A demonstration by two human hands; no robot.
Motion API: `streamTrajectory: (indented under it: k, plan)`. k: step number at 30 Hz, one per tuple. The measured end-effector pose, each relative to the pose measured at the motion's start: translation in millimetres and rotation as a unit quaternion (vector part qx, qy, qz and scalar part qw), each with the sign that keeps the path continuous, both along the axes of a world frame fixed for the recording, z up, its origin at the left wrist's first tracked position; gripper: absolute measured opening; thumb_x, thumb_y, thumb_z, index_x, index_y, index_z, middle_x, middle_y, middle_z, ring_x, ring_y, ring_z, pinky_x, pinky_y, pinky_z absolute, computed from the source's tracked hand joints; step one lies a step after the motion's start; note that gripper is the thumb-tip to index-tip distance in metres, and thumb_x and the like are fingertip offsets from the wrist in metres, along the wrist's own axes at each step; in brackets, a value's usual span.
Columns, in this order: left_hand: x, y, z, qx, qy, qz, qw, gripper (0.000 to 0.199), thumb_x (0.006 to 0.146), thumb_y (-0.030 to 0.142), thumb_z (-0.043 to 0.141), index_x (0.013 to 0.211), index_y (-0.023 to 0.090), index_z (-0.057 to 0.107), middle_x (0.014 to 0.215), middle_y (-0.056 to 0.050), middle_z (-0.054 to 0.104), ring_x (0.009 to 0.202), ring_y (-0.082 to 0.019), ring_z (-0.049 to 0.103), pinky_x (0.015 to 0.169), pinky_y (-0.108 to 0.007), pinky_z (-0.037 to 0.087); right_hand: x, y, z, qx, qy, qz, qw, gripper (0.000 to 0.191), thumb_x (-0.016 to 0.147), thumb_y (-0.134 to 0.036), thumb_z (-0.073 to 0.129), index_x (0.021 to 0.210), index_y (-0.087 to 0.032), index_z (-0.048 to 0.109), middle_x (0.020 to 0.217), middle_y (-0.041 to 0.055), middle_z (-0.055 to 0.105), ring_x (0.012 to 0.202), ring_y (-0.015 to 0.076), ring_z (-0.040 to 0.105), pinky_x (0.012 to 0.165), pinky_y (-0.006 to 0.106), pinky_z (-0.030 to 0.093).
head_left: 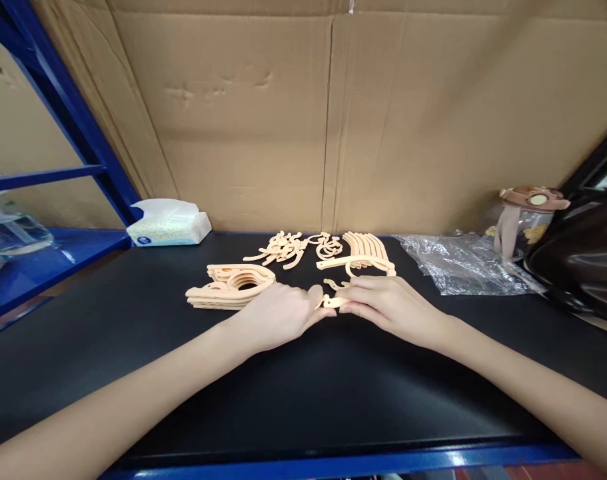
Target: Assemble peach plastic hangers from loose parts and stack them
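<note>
Just below the frame's centre, the left hand [283, 313] and right hand [390, 303] pinch a small cream piece [334, 303] (partly hidden by their grip). Left of it lies a cream stack [218, 294]; above, a loose pile [284, 251].

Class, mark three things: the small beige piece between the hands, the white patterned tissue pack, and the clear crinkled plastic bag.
Small beige piece [336, 303]: head view, its exposed part.
White patterned tissue pack [167, 229]: head view, its front.
Clear crinkled plastic bag [460, 268]: head view, its middle.
</note>
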State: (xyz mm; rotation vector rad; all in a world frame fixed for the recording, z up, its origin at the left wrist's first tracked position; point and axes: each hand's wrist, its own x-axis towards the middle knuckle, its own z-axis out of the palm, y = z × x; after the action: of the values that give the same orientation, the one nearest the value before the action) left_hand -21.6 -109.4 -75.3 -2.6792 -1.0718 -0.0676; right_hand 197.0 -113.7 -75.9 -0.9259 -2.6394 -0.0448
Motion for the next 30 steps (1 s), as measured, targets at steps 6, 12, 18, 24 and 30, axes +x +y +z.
streamTrajectory:
  k: [6,12,18,24,30]
  plan:
    - [1.9,-2.2,1.3,-0.003,0.003,0.005,1.000,0.039,0.098,0.043,0.024,0.084,0.015,0.048,0.056,-0.003,0.061,0.047,-0.022,0.060,0.043,-0.026,0.032,0.4,1.6,-0.1,0.002,0.006,-0.001,1.000,0.030,0.096,-0.033,0.039,0.106,-0.021,0.064,0.089,0.0026,0.063,0.079,0.0139,0.058,0.067,0.025,0.042]
    - [1.5,-1.8,0.0,0.013,0.014,-0.005,1.000,0.037,0.098,0.041,0.024,0.084,0.015,0.046,0.055,-0.002,0.061,0.045,-0.022,0.059,0.041,-0.026,0.029,0.6,1.6,-0.3,0.017,0.006,0.009,1.000,0.030,0.096,-0.033,0.039,0.109,-0.021,0.064,0.088,0.0030,0.063,0.078,0.0144,0.057,0.066,0.025,0.042]
    - [-0.9,-0.4,-3.9,0.062,0.029,-0.034,0.997,0.034,0.099,0.037,0.024,0.081,0.016,0.044,0.057,-0.001,0.061,0.043,-0.021,0.059,0.039,-0.027,0.028,-0.6,0.9,2.3,-0.009,0.005,0.012,1.000,0.032,0.097,-0.033,0.037,0.103,-0.021,0.066,0.089,0.0038,0.064,0.079,0.0151,0.058,0.067,0.025,0.041]
    - [-1.4,-0.9,-6.2,0.161,0.046,-0.075,0.983,0.031,0.098,0.031,0.025,0.078,0.016,0.043,0.052,0.000,0.053,0.035,-0.018,0.052,0.035,-0.026,0.021,0.0,0.8,4.2,-0.077,0.018,0.013,0.997,0.030,0.097,-0.034,0.038,0.101,-0.023,0.066,0.090,0.0022,0.064,0.081,0.0142,0.058,0.072,0.025,0.041]
    - [-1.7,-1.9,-7.2,0.205,0.035,-0.085,0.974,0.033,0.098,0.028,0.024,0.074,0.016,0.043,0.049,0.001,0.050,0.033,-0.017,0.051,0.034,-0.024,0.022,0.4,2.7,6.3,-0.127,0.038,0.023,0.991,0.029,0.096,-0.035,0.039,0.096,-0.022,0.065,0.083,0.0006,0.062,0.076,0.0129,0.055,0.068,0.024,0.038]
